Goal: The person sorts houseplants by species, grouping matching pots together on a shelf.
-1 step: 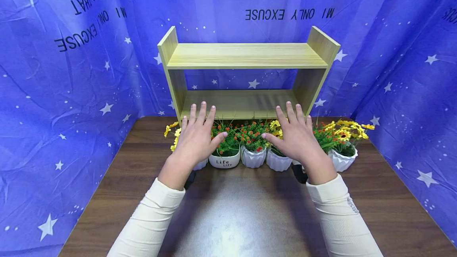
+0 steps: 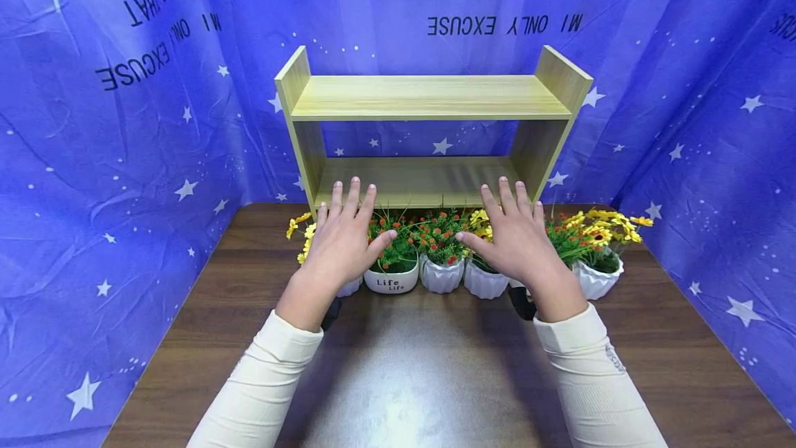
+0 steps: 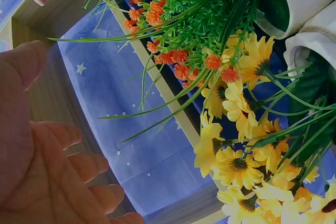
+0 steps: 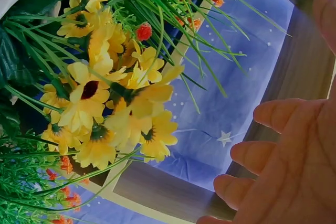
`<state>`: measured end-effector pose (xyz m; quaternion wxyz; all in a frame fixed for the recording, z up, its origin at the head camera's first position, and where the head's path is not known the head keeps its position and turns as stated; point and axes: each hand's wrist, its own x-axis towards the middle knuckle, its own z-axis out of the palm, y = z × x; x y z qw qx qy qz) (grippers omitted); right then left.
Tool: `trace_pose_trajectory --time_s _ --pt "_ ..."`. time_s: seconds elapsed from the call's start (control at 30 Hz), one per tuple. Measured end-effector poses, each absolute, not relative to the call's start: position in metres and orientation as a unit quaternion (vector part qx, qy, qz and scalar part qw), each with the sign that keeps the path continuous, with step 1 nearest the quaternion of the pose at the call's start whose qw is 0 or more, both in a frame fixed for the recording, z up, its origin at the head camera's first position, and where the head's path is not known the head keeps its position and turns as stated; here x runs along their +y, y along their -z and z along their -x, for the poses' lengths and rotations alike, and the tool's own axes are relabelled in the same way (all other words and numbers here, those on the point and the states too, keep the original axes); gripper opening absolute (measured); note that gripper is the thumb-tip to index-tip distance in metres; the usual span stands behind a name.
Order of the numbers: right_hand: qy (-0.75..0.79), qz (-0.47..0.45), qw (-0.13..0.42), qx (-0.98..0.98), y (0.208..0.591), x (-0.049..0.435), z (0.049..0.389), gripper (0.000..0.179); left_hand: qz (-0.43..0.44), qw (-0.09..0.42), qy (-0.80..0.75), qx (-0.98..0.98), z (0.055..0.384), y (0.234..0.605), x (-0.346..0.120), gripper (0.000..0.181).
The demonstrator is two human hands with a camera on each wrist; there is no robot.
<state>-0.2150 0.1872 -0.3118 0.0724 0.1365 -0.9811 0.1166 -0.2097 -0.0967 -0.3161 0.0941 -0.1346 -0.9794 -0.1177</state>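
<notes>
My left hand [image 2: 342,237] is held palm down with fingers spread, above the left end of a row of potted artificial flowers, partly covering yellow flowers [image 2: 307,244]. Just right of it stands a white oval pot [image 2: 392,281] marked "Life", with orange-red blooms. Spread the same way, my right hand [image 2: 515,240] hovers over the right part of the row, overlapping a ribbed white pot [image 2: 486,283] with yellow flowers. Another ribbed pot [image 2: 441,275] stands between the hands. Neither hand holds anything. In the wrist views, orange-red flowers [image 3: 181,59] and yellow flowers [image 4: 89,95] lie beside the bare palms.
A two-tier wooden shelf [image 2: 429,97] stands behind the row, both its boards bare. At the far right is a white pot [image 2: 598,281] with yellow flowers. Blue star-printed curtains [image 2: 398,12] surround the brown wooden table [image 2: 404,365] on three sides.
</notes>
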Motion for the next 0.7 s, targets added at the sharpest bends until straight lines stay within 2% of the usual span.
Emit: trace_pose_trajectory --time_s 0.47,0.7 --pt "-0.107 -0.147 0.092 -0.979 0.322 0.185 0.212 0.096 0.135 0.1 0.122 -0.978 0.206 0.321 -0.103 0.082" --pt "-0.137 -0.163 0.119 -0.97 0.331 0.189 0.2 0.094 0.182 0.086 0.155 -0.967 0.199 0.32 -0.118 0.081"
